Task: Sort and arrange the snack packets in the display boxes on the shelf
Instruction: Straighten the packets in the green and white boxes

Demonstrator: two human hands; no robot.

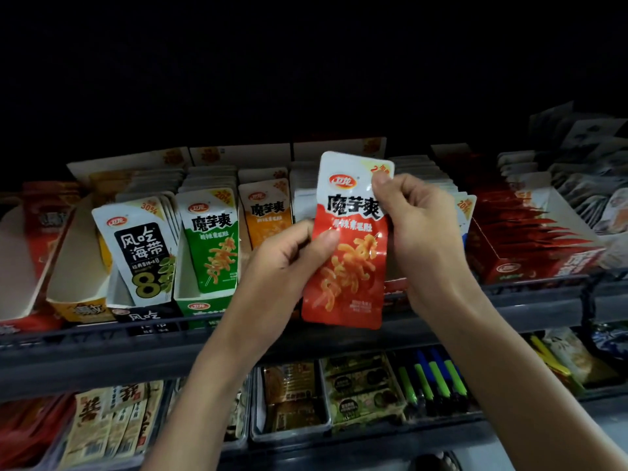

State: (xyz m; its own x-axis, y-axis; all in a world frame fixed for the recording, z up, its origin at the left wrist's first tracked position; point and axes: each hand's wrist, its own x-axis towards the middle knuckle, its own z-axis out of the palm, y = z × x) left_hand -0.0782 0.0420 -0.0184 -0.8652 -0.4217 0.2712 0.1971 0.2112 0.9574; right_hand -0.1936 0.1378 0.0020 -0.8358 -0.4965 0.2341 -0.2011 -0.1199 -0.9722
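Sorting looks partly done, judging by the rows on the upper shelf point(102, 338). At the left of the frame a yellow display box point(78, 266) shows much bare white inner wall and seems thinly filled. Next to it the black-and-white kelp packets point(139, 246) stand in a leaning file, then the green packets point(214, 239) upright in their own box, then the orange packets point(268, 212) behind them. Each colour keeps to its own box as far as can be seen.

One piece is not yet placed. At mid-frame the red packet point(346, 266) is held up in front of the shelf, clear of every box. The left hand point(289, 256) grips its left edge, thumb pressed on the front and fingers curled behind. The right hand point(418, 226) pinches its upper right corner between thumb and curled fingers.

The packet is a flat sealed pouch, upright and face-on, white at the top and red below. It carries bold black characters and a picture of orange strips, and the glossy film is a little creased at the middle.

Past the right hand a blue-edged packet point(464, 212) peeps out. Further right is a large red display box point(530, 246) full of dark red packets. Where the held packet belongs is a guess — most likely a red row hidden behind the hands, since no such box shows plainly.
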